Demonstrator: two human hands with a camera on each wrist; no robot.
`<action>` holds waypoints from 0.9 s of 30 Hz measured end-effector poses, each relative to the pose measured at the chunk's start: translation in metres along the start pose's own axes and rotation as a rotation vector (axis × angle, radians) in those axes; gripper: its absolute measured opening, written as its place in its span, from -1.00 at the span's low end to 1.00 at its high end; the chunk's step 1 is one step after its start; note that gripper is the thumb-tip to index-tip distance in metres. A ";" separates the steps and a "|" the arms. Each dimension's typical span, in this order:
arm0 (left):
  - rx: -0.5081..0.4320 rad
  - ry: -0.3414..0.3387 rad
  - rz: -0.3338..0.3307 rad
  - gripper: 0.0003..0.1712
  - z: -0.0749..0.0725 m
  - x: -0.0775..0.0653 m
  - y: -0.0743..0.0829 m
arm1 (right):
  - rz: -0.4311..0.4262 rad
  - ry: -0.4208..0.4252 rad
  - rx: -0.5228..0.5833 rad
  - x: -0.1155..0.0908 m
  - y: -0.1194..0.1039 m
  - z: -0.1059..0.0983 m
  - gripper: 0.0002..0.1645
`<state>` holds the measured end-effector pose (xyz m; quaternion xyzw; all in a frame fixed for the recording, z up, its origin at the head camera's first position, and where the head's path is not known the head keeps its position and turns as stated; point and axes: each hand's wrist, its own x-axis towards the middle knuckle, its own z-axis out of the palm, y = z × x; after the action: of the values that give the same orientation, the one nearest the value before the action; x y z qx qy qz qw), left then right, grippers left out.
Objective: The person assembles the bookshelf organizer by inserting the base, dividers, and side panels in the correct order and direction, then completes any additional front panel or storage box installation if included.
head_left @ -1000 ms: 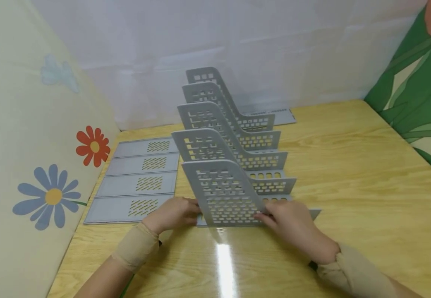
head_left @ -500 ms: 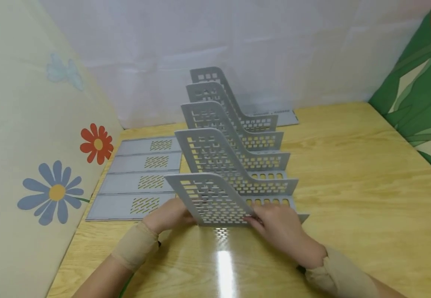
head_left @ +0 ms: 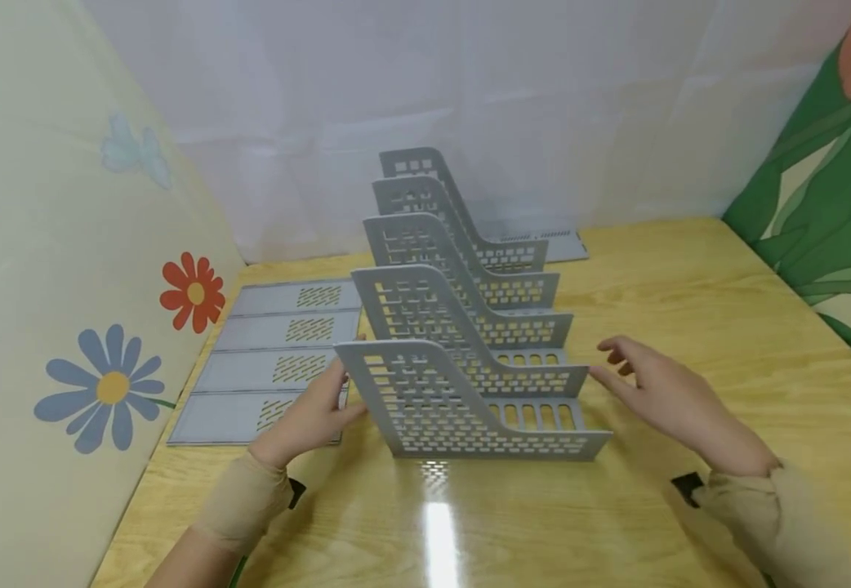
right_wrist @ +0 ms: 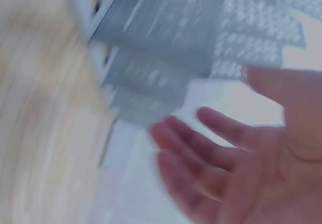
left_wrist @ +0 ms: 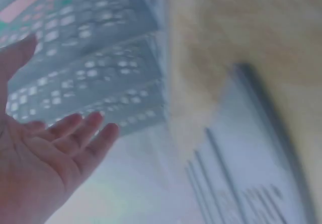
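Observation:
A grey perforated file rack (head_left: 425, 400) stands on the wooden table, its several upright dividers in a row from front to back. My left hand (head_left: 317, 415) is beside its tall left end, fingers loosely extended and holding nothing. In the left wrist view that hand (left_wrist: 55, 143) shows an open palm with the dividers behind it. My right hand (head_left: 653, 384) hovers off the low right end, fingers slightly bent, the thumb near the second divider's corner. The right wrist view shows the same hand (right_wrist: 226, 153) with nothing in its grasp.
Several flat grey panels (head_left: 238, 369) with slanted slots lie joined on the table at left, close to my left hand. Another flat grey piece (head_left: 567, 245) lies behind the rack by the back wall. Flower-painted walls flank the wooden table (head_left: 690, 302).
My right hand has let go of the front divider and moved right. My left hand has drawn back from the rack's lower left side. The front divider sits lower and nearer than a second ago.

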<state>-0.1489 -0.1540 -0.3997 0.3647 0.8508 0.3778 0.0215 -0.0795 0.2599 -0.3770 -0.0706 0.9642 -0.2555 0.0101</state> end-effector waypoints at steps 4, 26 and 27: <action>-0.085 0.054 0.032 -0.30 0.001 0.009 0.012 | -0.059 -0.199 0.113 0.016 0.024 0.010 -0.46; -0.251 0.315 -0.081 -0.80 0.012 0.020 0.020 | 0.071 -0.430 0.881 0.013 0.041 0.023 -0.42; -0.276 0.306 -0.090 -0.78 0.013 0.020 0.020 | 0.088 -0.439 0.921 0.012 0.043 0.023 -0.32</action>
<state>-0.1472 -0.1246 -0.3908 0.2584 0.7996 0.5406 -0.0414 -0.0953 0.2837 -0.4175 -0.0700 0.7287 -0.6324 0.2534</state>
